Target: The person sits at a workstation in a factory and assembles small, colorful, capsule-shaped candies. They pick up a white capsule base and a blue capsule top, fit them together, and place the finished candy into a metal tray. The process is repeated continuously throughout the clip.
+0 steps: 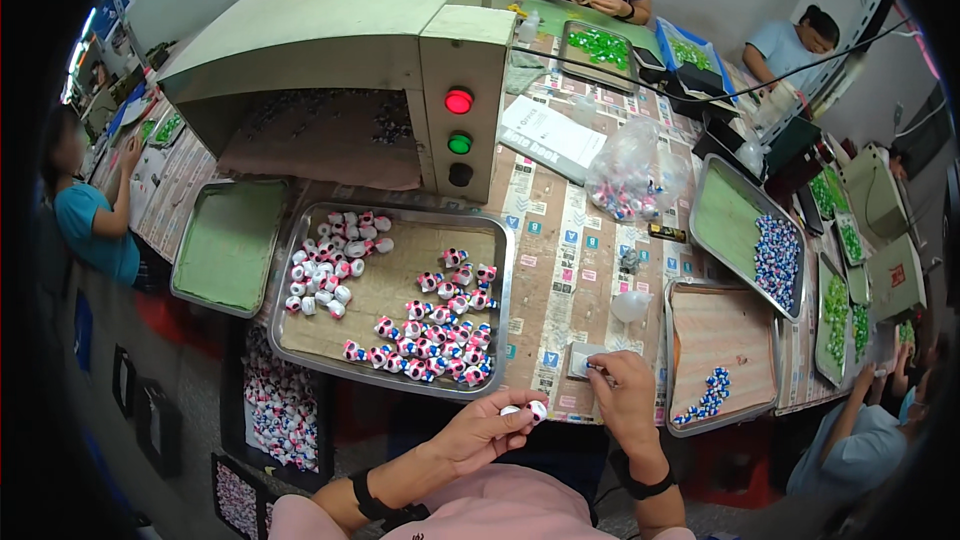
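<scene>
My left hand [482,435] is closed in a pinch on a small white toy piece [538,410] with dark marks, held over the table's front edge. A second white bit shows between the same fingers. Nearby on the right, my right hand [627,398] has its fingertips pressed together beside a small pale block [583,360]. Something small and dark blue shows at those fingertips, too small to name. A large metal tray [390,380] to the left carries white-and-pink toy pieces on its left side and assembled ones with blue parts on its right.
A cream machine [465,40] with a tunnel opening stands behind the tray. A green-lined tray [230,250] lies left. Two trays with blue-and-white pieces, a rear tray [735,195] and a near tray [725,340], lie right. A clear bag [635,175] and white bottle [631,306] stand between. Other people work around.
</scene>
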A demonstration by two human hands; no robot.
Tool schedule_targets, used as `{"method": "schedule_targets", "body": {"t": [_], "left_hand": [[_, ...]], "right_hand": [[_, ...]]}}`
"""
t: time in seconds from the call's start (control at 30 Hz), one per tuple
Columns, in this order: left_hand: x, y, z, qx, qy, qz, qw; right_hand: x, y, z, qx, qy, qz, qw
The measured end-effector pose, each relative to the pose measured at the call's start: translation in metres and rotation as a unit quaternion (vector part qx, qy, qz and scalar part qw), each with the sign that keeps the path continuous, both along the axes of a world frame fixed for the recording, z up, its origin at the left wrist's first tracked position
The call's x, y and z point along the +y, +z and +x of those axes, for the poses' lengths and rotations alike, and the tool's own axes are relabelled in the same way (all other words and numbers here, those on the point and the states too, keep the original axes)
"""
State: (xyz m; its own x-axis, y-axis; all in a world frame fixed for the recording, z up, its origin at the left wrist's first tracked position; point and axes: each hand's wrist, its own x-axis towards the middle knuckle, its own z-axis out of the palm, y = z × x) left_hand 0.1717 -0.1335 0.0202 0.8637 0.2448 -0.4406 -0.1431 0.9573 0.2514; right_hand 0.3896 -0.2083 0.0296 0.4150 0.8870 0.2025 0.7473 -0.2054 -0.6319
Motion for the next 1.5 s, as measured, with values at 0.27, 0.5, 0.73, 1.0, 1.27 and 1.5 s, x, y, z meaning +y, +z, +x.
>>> {"method": "schedule_targets", "body": {"t": [0.27, 0.5, 0.73, 1.0, 1.27, 1.5], "left_hand": [[-0.001, -0.003, 0.004, 0.028, -0.010, 0.020, 0.999], [-0.002, -0.005, 0.008, 0.052, -0.007, 0.018, 0.998], [-0.005, -0.002, 0.009, 0.064, -0.013, 0.077, 0.995], [-0.003, 0.001, 0.008, 0.111, -0.035, 0.171, 0.978], [-0.006, 0.008, 0.008, 0.156, 0.006, 0.273, 0.949], [0.018, 0.027, -0.001, 0.172, -0.039, 0.316, 0.932]], "right_hand": [[-0.007, 0.011, -0.006, 0.085, -0.014, 0.026, 0.996], [-0.024, 0.035, -0.032, 0.337, 0.011, -0.006, 0.941], [-0.029, 0.024, -0.041, 0.405, 0.006, -0.016, 0.914], [-0.031, 0.026, -0.039, 0.407, 0.016, -0.027, 0.913], [-0.030, 0.025, -0.045, 0.359, 0.041, -0.028, 0.932], [-0.021, 0.036, -0.037, 0.377, 0.101, -0.006, 0.921]]}}
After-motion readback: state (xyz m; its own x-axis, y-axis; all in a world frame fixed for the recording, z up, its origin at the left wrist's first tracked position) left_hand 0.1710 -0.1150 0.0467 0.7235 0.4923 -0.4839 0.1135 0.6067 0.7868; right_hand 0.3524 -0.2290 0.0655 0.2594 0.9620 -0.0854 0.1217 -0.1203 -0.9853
